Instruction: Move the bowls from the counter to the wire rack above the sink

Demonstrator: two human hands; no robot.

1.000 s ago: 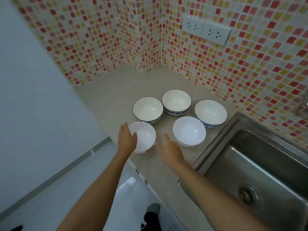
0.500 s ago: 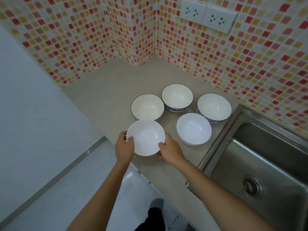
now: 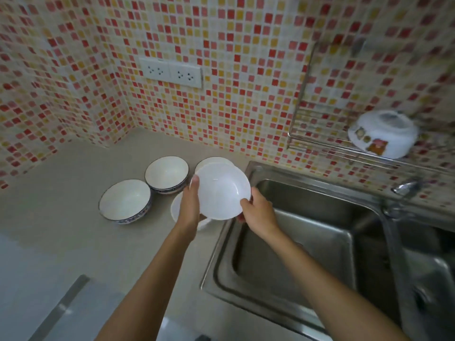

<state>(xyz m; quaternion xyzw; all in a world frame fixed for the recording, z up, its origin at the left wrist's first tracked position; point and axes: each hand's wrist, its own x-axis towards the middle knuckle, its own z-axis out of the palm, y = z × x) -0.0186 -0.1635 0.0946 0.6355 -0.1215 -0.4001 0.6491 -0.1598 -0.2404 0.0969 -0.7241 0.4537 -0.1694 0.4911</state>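
Note:
A plain white bowl (image 3: 221,190) is lifted off the counter, held at its rim by my left hand (image 3: 189,205) on one side and my right hand (image 3: 258,212) on the other. Beneath it a second plain white bowl (image 3: 176,209) sits mostly hidden by my left wrist. Two blue-rimmed bowls (image 3: 125,201) (image 3: 167,174) stand on the counter to the left; a third (image 3: 209,161) peeks out behind the held bowl. The wire rack (image 3: 320,141) hangs on the tiled wall at the upper right, above the sink.
An upturned patterned bowl (image 3: 382,132) rests on the rack. The steel sink (image 3: 307,230) lies right of the bowls, with a faucet (image 3: 406,188) at its far right. A double wall socket (image 3: 171,73) is above the beige counter (image 3: 61,193).
Both hands closed on the near white bowl, lifted it off the counter and carried it rightward toward the sink. The view has turned right, bringing the rack into sight.

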